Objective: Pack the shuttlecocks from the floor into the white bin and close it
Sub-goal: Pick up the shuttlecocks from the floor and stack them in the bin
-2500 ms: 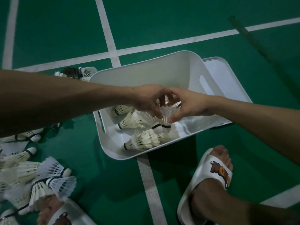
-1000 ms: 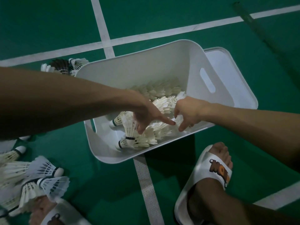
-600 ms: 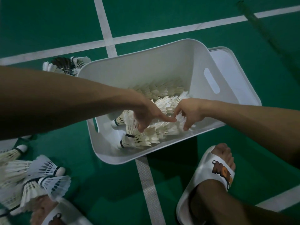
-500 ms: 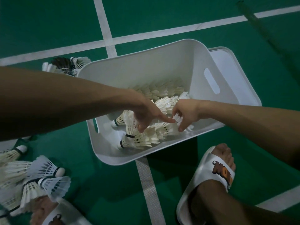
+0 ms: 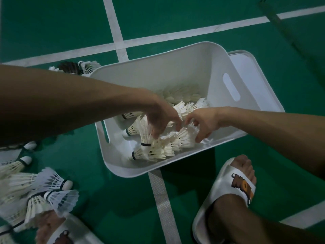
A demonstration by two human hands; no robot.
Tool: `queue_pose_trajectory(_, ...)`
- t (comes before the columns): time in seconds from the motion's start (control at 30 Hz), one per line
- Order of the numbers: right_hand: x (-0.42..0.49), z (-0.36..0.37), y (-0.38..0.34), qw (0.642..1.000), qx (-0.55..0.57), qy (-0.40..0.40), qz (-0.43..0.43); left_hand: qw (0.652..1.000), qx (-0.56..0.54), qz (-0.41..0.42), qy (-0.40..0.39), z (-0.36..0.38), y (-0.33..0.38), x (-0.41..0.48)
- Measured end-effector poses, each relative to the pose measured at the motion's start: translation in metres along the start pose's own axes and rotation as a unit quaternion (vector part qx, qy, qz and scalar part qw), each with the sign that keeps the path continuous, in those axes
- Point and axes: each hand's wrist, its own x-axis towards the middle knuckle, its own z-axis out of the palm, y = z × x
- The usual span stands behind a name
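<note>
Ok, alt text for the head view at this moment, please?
A left hand and a right hand reach into a white bin on a green court floor, touching the packed shuttlecocks inside. Loose shuttlecocks lie on the floor at left, and the lid lies flat at the bin's right side.

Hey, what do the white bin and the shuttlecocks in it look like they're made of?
White bin: likely smooth moulded plastic, going by its soft sheen, rounded corners and cut-out handle slot. Shuttlecocks: the skirts look like real white feathers with separate vanes; the rounded white bases have a dark band, material unclear.
</note>
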Motion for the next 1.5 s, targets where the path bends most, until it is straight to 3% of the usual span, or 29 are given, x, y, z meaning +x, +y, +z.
queue_pose_trajectory(0.17, -0.014, -0.016, 0.003, 1.000, -0.004, -0.007, 0.010, 1.000, -0.023, 0.019, 0.009, -0.006, -0.005, -0.008)
queue_pose_trajectory(0.47, -0.032, -0.034, 0.002, 0.992, 0.064, 0.075, -0.080, 0.981, -0.039, 0.092, 0.168, -0.006, -0.005, -0.016)
queue_pose_trajectory(0.7, -0.038, -0.020, -0.013, 0.946, 0.248, 0.081, -0.190, 0.935, -0.176, 0.076, 0.297, 0.002, -0.013, -0.007)
queue_pose_trajectory(0.83, -0.031, -0.015, -0.013, 0.939, 0.243, 0.178, -0.169, 0.917, -0.194, 0.067, 0.341, -0.001, -0.009, -0.006)
queue_pose_trajectory(1.0, -0.030, -0.018, -0.011, 0.936, 0.273, 0.172, -0.142, 0.889, -0.208, 0.035, 0.407, 0.000, -0.004, -0.005)
queue_pose_trajectory(1.07, -0.028, -0.020, -0.008, 0.933, 0.294, 0.173, -0.114, 0.889, -0.224, -0.002, 0.400, 0.000, -0.002, -0.005)
queue_pose_trajectory(1.13, -0.028, -0.021, -0.005, 0.922, 0.325, 0.183, -0.104, 0.877, -0.350, -0.043, 0.325, 0.003, -0.003, -0.005)
queue_pose_trajectory(1.2, -0.030, -0.020, -0.004, 0.914, 0.344, 0.176, -0.122, 0.833, -0.507, -0.021, 0.221, 0.009, -0.003, -0.003)
queue_pose_trajectory(1.3, -0.037, -0.021, -0.003, 0.935, 0.281, 0.167, -0.135, 0.799, -0.572, 0.015, 0.183, 0.017, -0.003, 0.000)
queue_pose_trajectory(1.4, -0.043, -0.032, -0.002, 0.965, 0.064, 0.214, -0.135, 0.843, -0.499, 0.008, 0.201, 0.019, -0.004, 0.004)
queue_pose_trajectory(1.5, -0.047, -0.041, 0.000, 0.971, 0.080, 0.177, -0.143, 0.876, -0.428, 0.022, 0.221, 0.017, -0.001, 0.009)
